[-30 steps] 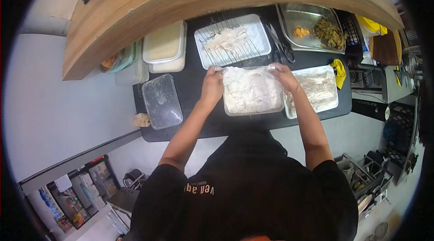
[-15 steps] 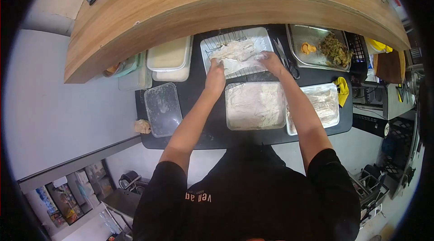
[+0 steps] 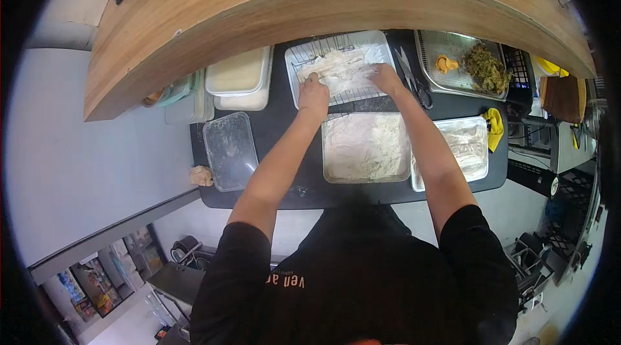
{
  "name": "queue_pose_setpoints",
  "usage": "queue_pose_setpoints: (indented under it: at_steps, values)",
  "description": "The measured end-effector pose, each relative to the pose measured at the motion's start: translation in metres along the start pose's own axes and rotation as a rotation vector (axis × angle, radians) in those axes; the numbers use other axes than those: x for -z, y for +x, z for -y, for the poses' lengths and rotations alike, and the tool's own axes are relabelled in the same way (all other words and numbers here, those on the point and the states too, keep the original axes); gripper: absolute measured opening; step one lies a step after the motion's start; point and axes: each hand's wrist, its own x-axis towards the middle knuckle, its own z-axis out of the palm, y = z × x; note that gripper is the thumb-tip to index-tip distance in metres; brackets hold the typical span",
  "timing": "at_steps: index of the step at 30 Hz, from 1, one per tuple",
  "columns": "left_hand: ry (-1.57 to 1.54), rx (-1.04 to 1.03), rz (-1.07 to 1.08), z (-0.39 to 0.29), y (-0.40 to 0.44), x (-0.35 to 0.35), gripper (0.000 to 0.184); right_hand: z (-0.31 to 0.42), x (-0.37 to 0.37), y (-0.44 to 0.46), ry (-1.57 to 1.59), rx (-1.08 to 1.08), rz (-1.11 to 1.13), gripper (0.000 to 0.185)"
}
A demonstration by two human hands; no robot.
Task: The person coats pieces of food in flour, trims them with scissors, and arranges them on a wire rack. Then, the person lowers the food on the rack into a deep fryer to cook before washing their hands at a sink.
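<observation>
At the back of the black table, a white tray (image 3: 292, 59) holds a black wire rack (image 3: 356, 97). Several pale, flour-coated food pieces (image 3: 343, 68) lie across it, and their exact kind is not clear. My left hand (image 3: 314, 94) pinches the left end of the nearest piece. Its right end is between the fingers of my right hand (image 3: 386, 78), which are whitened with flour. Just below the rack sits a metal tray of flour (image 3: 366, 148), its surface uneven. To its right, partly behind my right forearm, another tray (image 3: 467, 146) contains floury pieces.
Scissors (image 3: 414, 76) lie right of the rack. Beyond stands a perforated metal tray (image 3: 453, 83) with browned food and an orange lump. A yellow cloth (image 3: 495, 128) hangs beside it. Leftward are a clear container (image 3: 229, 151) and white tubs (image 3: 239, 73). A wooden shelf (image 3: 336, 5) overhangs the back.
Both hands have moved slightly away from me, lowering the floury piece onto the rack against the others. The view has shifted a little.
</observation>
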Motion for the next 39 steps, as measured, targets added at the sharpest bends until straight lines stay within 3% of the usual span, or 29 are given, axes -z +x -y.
queue_pose_setpoints:
  at_steps: [3, 9, 11, 15, 22, 23, 24, 25, 27, 29, 32, 34, 37, 39]
  values:
    - [0.169, 0.016, -0.063, 0.003, -0.003, 0.004, 0.018, -0.004, -0.001, -0.001, 0.065, 0.026, -0.007, 0.041]
    - [0.275, -0.023, 0.044, 0.006, 0.005, -0.001, 0.017, 0.005, -0.002, -0.006, -0.125, 0.051, -0.025, 0.035]
    - [0.284, -0.022, 0.049, 0.007, 0.005, -0.002, 0.017, 0.011, -0.002, -0.009, -0.15, 0.047, -0.103, 0.025]
    - [0.346, -0.043, -0.013, 0.007, -0.001, 0.005, 0.018, 0.013, -0.008, -0.008, -0.178, 0.026, -0.115, 0.025]
    - [0.369, -0.036, 0.005, 0.01, -0.007, 0.01, 0.022, 0.016, -0.009, -0.021, -0.372, 0.144, -0.359, 0.023]
    - [0.364, -0.056, -0.152, 0.011, -0.007, 0.005, 0.022, 0.013, -0.01, -0.024, -0.435, 0.206, -0.441, 0.022]
    - [0.356, -0.075, -0.311, 0.009, -0.01, 0.0, 0.021, 0.017, -0.006, -0.033, -0.419, 0.206, -0.415, 0.019]
    - [0.348, -0.077, -0.302, 0.002, -0.019, 0.0, 0.021, 0.024, -0.002, -0.048, -0.423, 0.2, -0.405, 0.019]
    - [-0.116, -0.269, -0.449, -0.018, -0.043, 0.001, 0.019, 0.037, 0.001, -0.088, -0.307, 0.082, 0.048, 0.017]
    - [-0.34, -0.369, -0.201, -0.037, -0.07, -0.008, 0.015, 0.042, -0.004, -0.136, -0.385, 0.114, 0.293, 0.017]
    - [-0.458, -0.447, -0.158, -0.059, -0.111, -0.05, 0.015, 0.009, -0.043, -0.19, -0.437, 0.228, 0.22, 0.02]
    - [-0.37, -0.381, -0.106, -0.067, -0.124, -0.061, 0.015, 0.002, -0.047, -0.201, -0.542, 0.404, 0.087, 0.028]
    - [-0.282, -0.356, -0.072, -0.061, -0.122, -0.069, 0.017, -0.01, -0.048, -0.185, -0.432, 0.279, 0.065, 0.035]
    - [-0.322, -0.332, -0.017, -0.054, -0.12, -0.069, 0.021, -0.01, -0.039, -0.179, -0.308, 0.315, 0.02, 0.043]
